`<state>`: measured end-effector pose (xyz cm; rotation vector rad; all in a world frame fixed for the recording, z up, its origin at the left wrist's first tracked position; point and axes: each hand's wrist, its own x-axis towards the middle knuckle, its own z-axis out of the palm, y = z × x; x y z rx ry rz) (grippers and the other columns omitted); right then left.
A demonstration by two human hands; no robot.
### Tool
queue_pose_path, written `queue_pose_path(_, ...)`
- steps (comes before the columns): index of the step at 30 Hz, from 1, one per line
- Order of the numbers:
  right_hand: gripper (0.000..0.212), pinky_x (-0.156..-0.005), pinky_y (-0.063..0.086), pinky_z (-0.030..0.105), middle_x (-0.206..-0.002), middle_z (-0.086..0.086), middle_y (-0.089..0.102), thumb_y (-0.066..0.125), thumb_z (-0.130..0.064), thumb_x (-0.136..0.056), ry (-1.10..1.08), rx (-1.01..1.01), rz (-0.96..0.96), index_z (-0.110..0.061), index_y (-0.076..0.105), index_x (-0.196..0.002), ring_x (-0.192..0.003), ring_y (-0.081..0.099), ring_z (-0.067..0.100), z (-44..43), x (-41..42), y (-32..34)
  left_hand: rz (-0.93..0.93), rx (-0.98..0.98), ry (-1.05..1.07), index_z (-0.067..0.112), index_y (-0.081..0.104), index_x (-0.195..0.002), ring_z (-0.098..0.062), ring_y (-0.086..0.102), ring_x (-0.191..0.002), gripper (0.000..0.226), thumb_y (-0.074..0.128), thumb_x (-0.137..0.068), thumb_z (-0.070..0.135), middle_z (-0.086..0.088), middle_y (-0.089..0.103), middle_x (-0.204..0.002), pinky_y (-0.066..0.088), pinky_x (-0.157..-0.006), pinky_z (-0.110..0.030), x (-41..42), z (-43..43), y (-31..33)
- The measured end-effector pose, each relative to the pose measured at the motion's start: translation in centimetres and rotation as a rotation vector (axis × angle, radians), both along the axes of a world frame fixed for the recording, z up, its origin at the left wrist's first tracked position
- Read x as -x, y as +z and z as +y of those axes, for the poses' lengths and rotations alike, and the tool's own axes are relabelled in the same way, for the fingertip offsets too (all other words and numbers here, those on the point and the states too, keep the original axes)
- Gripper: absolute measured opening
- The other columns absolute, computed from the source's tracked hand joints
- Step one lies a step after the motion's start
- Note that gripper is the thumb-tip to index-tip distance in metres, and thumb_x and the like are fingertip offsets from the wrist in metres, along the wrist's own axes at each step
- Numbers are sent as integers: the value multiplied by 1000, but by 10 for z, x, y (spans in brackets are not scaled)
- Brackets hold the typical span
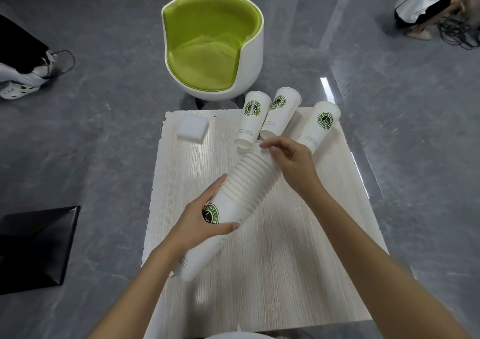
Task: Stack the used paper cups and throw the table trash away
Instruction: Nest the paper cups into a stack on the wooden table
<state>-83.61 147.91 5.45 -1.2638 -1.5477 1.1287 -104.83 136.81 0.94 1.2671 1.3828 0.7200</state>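
I have the stack of nested paper cups (246, 182) slanted across the tabletop (285, 273), left hand (200, 221) grip wrapped round its base cup, right hand (291, 162) pinching the top rim; it looks light, thin-walled and bendy, so I'd support both ends.

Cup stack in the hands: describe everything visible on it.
The cup stack is white paper cups nested, rolled rims ribbing its far half; the outermost cup shows a green ENJOY LIFE logo. It slants over the table, base nearest the person. The left hand grips the outer cup; the right hand holds the top end.
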Motion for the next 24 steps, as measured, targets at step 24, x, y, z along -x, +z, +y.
queue_pose_path(24, 25, -78, 42, 10, -92, -12, 69, 50, -1, -92, 16, 69, 30, -15, 70, -90, -84, 60, -5, 0, 30, -14, 5, 5, 35, 49, 31, -146, 14, 47, -122, 101, 89, -68, 23, 33, 45, -141, 43, -93, -8, 13, 5, -7)
